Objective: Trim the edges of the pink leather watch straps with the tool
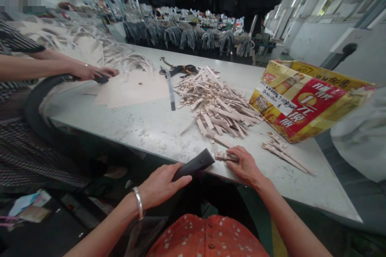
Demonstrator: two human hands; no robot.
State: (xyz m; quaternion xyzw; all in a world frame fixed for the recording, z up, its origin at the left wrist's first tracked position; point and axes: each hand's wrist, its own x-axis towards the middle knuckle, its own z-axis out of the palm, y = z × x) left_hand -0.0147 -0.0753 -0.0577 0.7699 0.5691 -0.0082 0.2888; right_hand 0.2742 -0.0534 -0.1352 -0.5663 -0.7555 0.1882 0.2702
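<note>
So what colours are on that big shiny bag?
The shiny bag is mostly red and golden yellow, with a white label. It shows best in the head view.

Black flat tool (194, 164), tilted, held under left hand (161, 186), tip pointing toward strap. Short pale strap piece (222, 156) with metal buckle lies flat on bench (144, 136) near edge, fingers of right hand (245, 166) curled over its end.

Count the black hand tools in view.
2: one black hand tool in the person's left hand at the near edge of the table, another at a co-worker's hand, far left. More may be hidden under the strap pile.
</note>
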